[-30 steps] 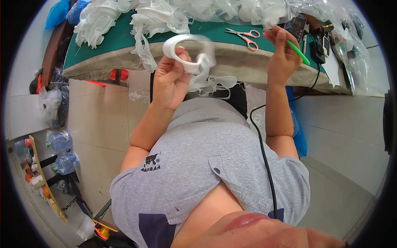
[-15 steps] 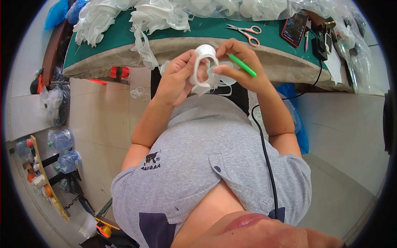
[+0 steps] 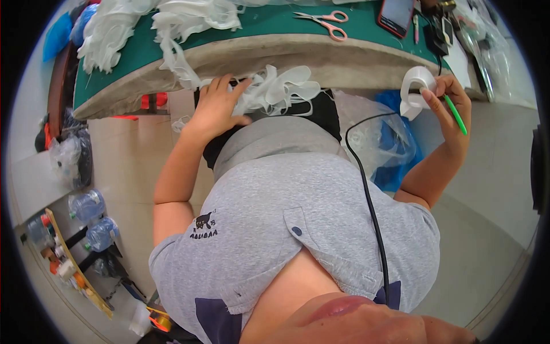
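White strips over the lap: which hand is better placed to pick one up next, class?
Probably the left hand: it is spread beside the white strips and seems empty. The right hand, farther off, holds a curled white band and a green stick.

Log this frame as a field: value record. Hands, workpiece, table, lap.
left_hand: left hand, fingers spread, beside loose white strips; contact unclear
right_hand: right hand, raised, holding white curled band and green stick-like tool
lap: loose white strips
table: green tabletop with pink-handled scissors, phone and white ruffled strips
scissors_held: no
cable: black cable across grey shirt
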### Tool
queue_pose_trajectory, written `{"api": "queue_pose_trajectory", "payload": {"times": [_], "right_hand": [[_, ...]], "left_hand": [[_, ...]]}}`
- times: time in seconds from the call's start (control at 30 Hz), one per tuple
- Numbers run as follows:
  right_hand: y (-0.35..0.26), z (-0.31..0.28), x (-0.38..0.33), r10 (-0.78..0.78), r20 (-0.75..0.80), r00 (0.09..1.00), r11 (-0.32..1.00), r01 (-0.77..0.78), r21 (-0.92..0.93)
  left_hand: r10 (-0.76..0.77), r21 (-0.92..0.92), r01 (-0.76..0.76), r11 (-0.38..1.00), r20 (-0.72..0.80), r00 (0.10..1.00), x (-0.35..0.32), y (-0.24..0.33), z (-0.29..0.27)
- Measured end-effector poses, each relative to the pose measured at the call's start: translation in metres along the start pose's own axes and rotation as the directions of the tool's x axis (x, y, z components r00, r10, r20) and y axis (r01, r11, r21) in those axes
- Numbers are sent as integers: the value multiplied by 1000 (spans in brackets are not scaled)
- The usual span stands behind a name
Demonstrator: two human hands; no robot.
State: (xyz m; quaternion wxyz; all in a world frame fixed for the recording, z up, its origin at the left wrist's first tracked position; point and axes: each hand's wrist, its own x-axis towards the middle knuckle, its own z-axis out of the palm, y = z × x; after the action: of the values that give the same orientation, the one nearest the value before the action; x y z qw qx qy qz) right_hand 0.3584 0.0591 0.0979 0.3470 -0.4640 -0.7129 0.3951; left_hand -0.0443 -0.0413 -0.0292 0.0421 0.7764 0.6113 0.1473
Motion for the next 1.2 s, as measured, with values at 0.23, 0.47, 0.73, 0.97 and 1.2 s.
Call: {"api": "queue_pose_trajectory", "payload": {"times": [0.23, 0.47, 0.73, 0.97, 1.2], "right_hand": [[47, -28, -62, 325, 125, 937, 925, -288, -247], [142, -19, -77, 540, 138, 830, 820, -482, -307], [285, 11, -112, 596, 209, 776, 716, -395, -576], [153, -22, -70, 750, 335, 570, 661, -665, -348], [51, 24, -3, 228, 461, 857, 974, -206, -99]], "left_hand": [[14, -96, -8, 995, 60, 998, 7, -22, 0], [-232, -496, 181, 849, -43, 972, 2, -4, -11], [218, -568, -181, 803, -4, 976, 8, 33, -30], [65, -228, -45, 973, 83, 994, 0, -9, -51], [126, 72, -123, 990, -39, 991, -2, -46, -52]]}}
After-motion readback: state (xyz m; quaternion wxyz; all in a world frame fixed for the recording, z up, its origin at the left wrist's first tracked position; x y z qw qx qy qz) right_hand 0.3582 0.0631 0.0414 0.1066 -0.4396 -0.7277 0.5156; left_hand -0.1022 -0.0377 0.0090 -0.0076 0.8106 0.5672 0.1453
